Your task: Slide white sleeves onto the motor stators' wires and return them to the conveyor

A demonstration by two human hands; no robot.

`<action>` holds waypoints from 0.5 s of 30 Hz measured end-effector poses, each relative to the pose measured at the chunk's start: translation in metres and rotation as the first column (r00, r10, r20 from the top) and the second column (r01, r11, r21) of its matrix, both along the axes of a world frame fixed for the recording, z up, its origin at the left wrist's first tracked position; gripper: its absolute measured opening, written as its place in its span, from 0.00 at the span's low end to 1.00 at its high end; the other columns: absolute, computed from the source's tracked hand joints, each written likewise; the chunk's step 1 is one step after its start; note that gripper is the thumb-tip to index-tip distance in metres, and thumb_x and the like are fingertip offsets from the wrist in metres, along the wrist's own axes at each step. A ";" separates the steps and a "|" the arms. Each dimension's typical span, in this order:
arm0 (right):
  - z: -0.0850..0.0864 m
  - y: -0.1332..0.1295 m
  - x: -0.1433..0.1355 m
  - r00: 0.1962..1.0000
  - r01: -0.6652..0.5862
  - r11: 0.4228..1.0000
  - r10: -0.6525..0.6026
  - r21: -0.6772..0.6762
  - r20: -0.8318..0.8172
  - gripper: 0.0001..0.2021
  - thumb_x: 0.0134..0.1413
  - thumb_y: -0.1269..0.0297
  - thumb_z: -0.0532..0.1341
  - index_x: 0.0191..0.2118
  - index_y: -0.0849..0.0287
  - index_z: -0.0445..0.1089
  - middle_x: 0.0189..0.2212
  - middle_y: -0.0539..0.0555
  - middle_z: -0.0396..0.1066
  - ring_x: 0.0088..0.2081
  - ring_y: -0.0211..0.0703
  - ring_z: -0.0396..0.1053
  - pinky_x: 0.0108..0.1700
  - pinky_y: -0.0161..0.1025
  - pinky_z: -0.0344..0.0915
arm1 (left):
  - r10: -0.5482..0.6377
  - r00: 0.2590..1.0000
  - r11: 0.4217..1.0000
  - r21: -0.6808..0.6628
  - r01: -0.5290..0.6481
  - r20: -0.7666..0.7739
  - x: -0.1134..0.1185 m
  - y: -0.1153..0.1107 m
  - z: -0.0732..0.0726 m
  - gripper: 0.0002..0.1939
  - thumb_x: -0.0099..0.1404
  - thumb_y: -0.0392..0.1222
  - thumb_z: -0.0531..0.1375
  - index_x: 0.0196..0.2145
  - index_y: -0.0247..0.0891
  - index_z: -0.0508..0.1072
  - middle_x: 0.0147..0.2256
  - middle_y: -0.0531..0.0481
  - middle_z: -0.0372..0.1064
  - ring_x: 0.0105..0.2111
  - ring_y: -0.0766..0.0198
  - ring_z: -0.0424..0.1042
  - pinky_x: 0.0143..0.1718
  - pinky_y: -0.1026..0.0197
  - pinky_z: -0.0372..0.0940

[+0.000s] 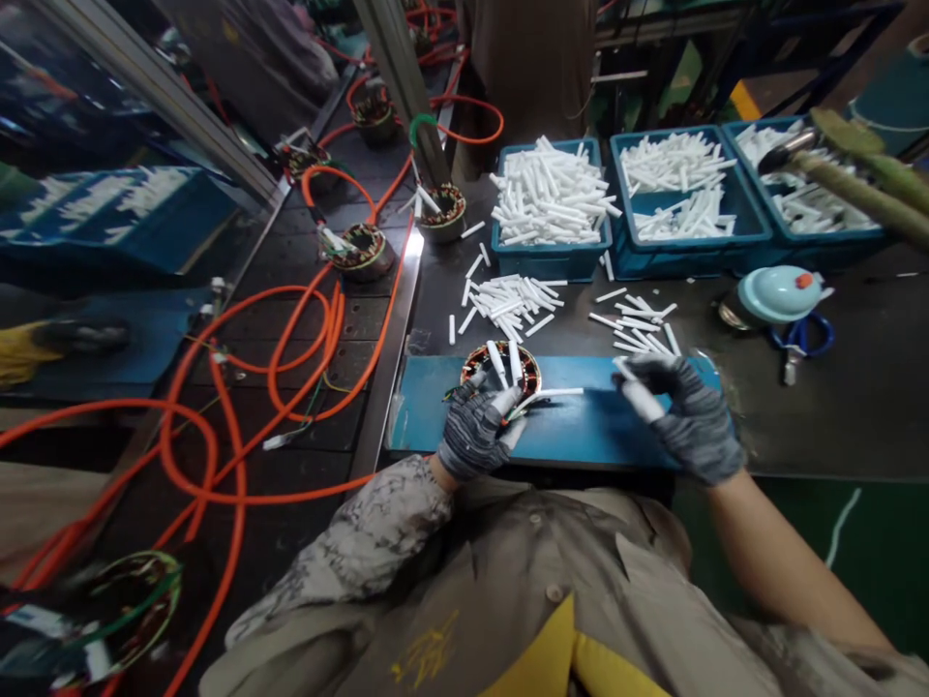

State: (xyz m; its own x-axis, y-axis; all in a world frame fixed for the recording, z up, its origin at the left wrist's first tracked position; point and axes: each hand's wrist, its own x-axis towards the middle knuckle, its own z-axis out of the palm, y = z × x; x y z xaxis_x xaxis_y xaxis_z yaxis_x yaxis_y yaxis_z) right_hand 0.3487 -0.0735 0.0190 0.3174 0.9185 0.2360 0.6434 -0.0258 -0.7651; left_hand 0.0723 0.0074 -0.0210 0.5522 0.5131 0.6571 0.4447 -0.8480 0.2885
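Observation:
A motor stator [533, 369], a ring with copper windings, sits on a blue board in front of me. Two white sleeves [516, 362] stand up from it. My left hand [479, 426], in a grey glove with white fingertips, lies against the ring's near side, its fingers closed around thin lead wires [517, 415]. A slim white tube [562, 392] points right from those wires. Off to the right, above the board, my right hand [686, 416] wears a matching glove and pinches a short white tube [622, 367]. Its other fingers are curled.
Loose white tubes lie in two piles [512, 302] [639, 324] beyond the blue board [610, 431]. Blue bins [552, 263] of tubes line the back. A light-blue lidded container [780, 293] and blue-handled scissors [798, 339] sit right. Orange hoses [236, 465] and more stators [367, 254] occupy the left.

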 end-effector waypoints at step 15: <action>0.001 0.003 -0.046 0.946 -0.311 0.950 0.306 -0.030 -0.111 0.12 0.65 0.61 0.60 0.49 0.49 0.78 0.47 0.50 0.81 0.47 0.48 0.79 0.55 0.47 0.74 | 0.092 0.995 0.995 -0.033 -0.090 0.034 -0.001 0.000 0.000 0.21 0.65 0.46 0.65 0.53 0.38 0.71 0.43 0.45 0.77 0.47 0.54 0.77 0.50 0.52 0.73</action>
